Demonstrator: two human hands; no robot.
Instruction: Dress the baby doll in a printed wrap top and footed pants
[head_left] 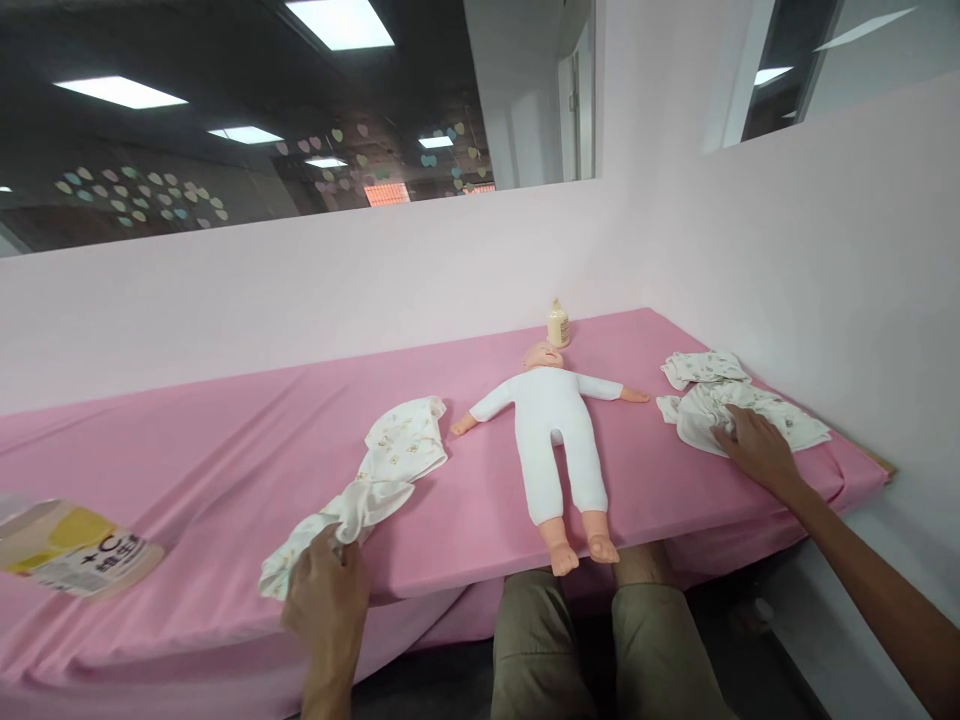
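Observation:
A baby doll (pixel 556 420) with a white cloth body lies on its back with its arms spread and its feet at the table's front edge. To its left lies a rumpled white baby garment with a small print (pixel 405 440). My left hand (pixel 328 590) is closed on the near end of that garment; its fingertips are partly hidden. On the doll's other side, white printed baby clothes (pixel 780 410) lie in a loose heap. My right hand (pixel 757 450) rests at the heap's near side, fingers bent and pinching the fabric.
Pink cloth (pixel 247 450) covers the table. A cream pump bottle (pixel 558 326) stands behind the doll's head. At the left edge, a large bottle with a yellow label (pixel 82 550) lies tilted. White walls (pixel 855 270) border the back and right. My knees are under the front edge.

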